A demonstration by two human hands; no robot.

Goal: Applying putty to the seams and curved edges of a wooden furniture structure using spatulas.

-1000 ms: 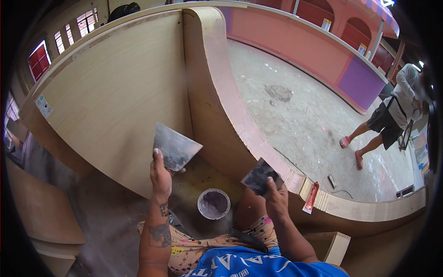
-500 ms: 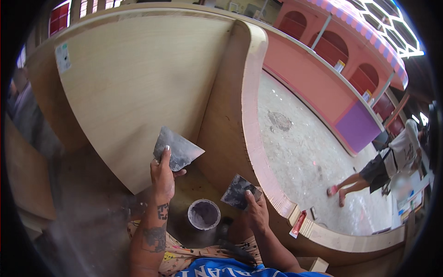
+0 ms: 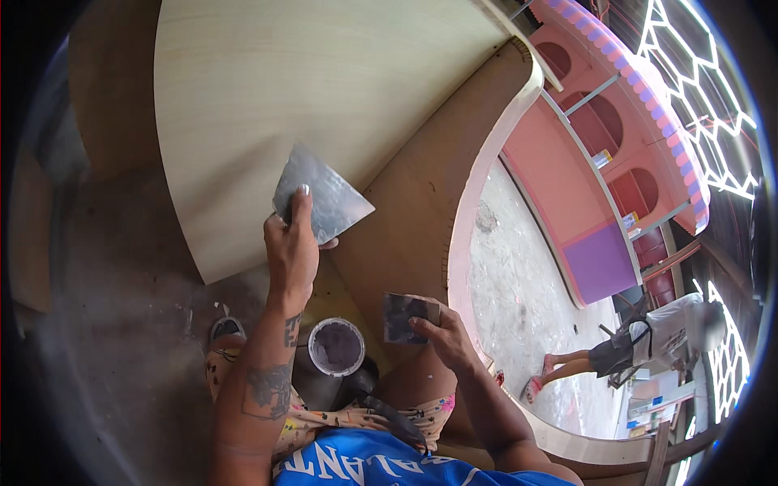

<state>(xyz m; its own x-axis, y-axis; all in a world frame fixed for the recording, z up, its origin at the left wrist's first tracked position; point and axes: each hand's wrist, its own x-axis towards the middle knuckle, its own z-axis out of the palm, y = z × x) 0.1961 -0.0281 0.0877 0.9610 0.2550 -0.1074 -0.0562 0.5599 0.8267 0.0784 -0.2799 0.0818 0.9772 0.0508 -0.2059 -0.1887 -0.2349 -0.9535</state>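
Pinching a grey plate (image 3: 328, 192), long axis pointing lower right, the left hand (image 3: 292, 249) sits higher in frame than earlier, right hand (image 3: 450, 334) gripping a darker plate (image 3: 397, 316).

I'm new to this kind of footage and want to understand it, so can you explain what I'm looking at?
There's no machine here. You're seeing a person's bare hands through a wide camera worn on their head, looking down; its lens bends straight edges. The left hand grips a grey plate, flat and angular. The right hand holds a smaller dark plate. Below them stands a bucket with greyish paste inside. Ahead is a large wooden panel; off to the right are a pink counter and another person.
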